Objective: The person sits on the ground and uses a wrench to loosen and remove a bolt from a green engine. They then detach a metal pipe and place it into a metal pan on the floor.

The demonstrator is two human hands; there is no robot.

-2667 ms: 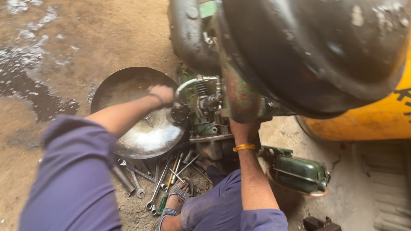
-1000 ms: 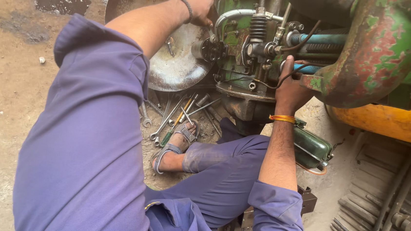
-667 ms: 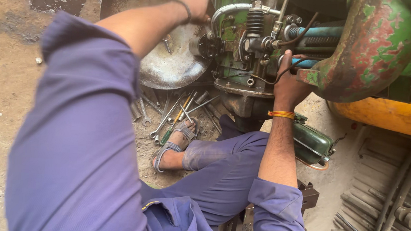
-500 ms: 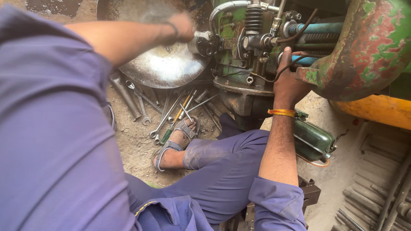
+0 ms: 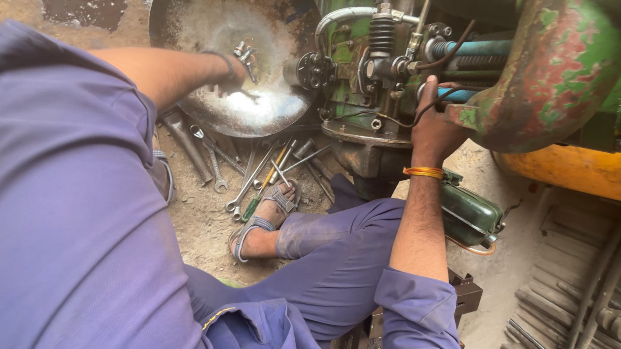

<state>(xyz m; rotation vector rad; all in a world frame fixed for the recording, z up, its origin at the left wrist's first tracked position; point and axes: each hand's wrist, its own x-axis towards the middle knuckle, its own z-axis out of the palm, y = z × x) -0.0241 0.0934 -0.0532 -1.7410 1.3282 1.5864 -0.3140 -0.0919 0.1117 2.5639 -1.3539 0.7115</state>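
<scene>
— Where were our hands?

— Our left hand (image 5: 231,76) reached into the metal pan (image 5: 190,10), fingers curled over the small bolts and fittings (image 5: 245,53) near its right rim; whether they pinched one, we could not tell. Our right hand (image 5: 433,121) gripped the blue pipe (image 5: 475,47) on the green engine (image 5: 378,62), fingers wrapped around it.

— How far along were we?

— Midway, we judged: loose parts lay in the pan, the spanners (image 5: 251,173) were spread on the ground beside our sandalled foot (image 5: 266,219), and the engine was not yet reassembled.
</scene>
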